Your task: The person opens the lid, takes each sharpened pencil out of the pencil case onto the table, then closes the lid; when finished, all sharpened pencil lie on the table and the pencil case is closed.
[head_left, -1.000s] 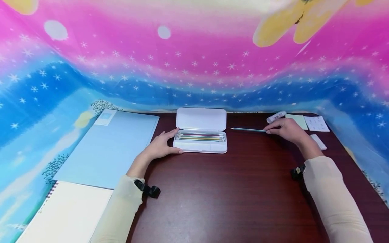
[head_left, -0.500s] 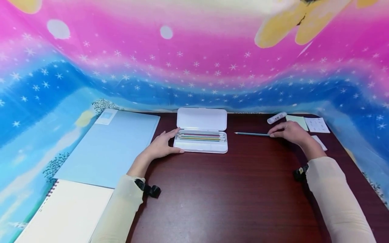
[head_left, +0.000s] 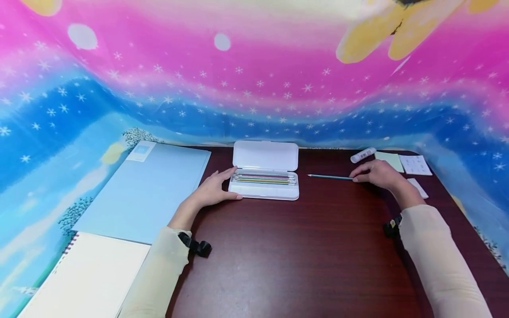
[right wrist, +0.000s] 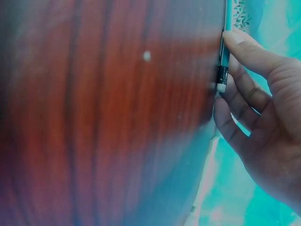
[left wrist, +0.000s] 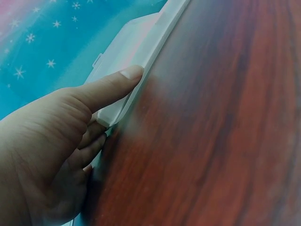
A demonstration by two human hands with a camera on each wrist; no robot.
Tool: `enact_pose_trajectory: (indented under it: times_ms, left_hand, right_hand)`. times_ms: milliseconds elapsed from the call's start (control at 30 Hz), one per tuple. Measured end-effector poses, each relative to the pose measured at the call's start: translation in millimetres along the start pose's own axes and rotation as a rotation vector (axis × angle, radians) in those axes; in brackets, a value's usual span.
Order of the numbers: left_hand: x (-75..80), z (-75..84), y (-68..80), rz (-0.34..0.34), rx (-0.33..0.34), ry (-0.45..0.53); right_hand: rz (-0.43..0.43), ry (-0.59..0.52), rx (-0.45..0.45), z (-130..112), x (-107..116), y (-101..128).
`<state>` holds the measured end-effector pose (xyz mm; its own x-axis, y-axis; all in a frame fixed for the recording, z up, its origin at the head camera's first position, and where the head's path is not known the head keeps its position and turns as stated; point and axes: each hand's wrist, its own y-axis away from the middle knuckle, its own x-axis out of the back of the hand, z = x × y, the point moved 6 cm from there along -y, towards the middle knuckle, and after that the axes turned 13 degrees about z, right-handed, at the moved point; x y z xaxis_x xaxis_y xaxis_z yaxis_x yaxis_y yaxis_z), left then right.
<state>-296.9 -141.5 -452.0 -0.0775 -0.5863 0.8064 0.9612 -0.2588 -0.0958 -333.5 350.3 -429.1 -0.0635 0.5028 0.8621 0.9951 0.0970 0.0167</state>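
Observation:
A white pencil case (head_left: 264,191) lies with its lid raised at the back middle of the table, several pencils (head_left: 264,179) lying lengthwise in it. My left hand (head_left: 210,190) holds the case's left end, the thumb along its front edge and the index finger near the hinge. In the left wrist view the thumb (left wrist: 113,87) presses the case's side. To the right of the case, my right hand (head_left: 379,174) pinches a blue-green pencil (head_left: 330,177) close to its eraser end, tip pointing left. The right wrist view shows its white eraser (right wrist: 221,87) behind the thumb.
A glue stick (head_left: 362,155), a pale green note pad (head_left: 389,161), a printed white card (head_left: 415,164) and a white block (head_left: 418,187) lie around the right hand. At left are a blue folder (head_left: 143,194) and a spiral sketchbook (head_left: 87,274). A patterned cloth (head_left: 254,88) hangs behind.
The right hand has drawn the pencil a little to the right and nearer, so its tip is farther from the case. The left hand stays on the case.

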Motion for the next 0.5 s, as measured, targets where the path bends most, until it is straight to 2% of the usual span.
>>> enact_pose_trajectory:
  times_ms: [167,267,400,500]
  left_hand:
    - [-1.5,-0.6,-0.5,-0.005,0.002,-0.006]
    - [-0.8,-1.4,-0.3,-0.001,0.005,-0.004]
    - [0.4,-1.4,0.0,-0.001,0.007,-0.003]
    - [-0.7,-0.4,-0.7,-0.006,0.002,-0.001]
  right_hand:
    - [0.027,0.067,0.044,-7.7,5.3,1.8]
    - [0.072,0.103,0.107,-21.5,9.7,3.4]
    - [0.104,0.071,0.179,-48.3,7.3,5.9]
    - [0.098,0.024,0.191,-69.3,-0.9,6.0]
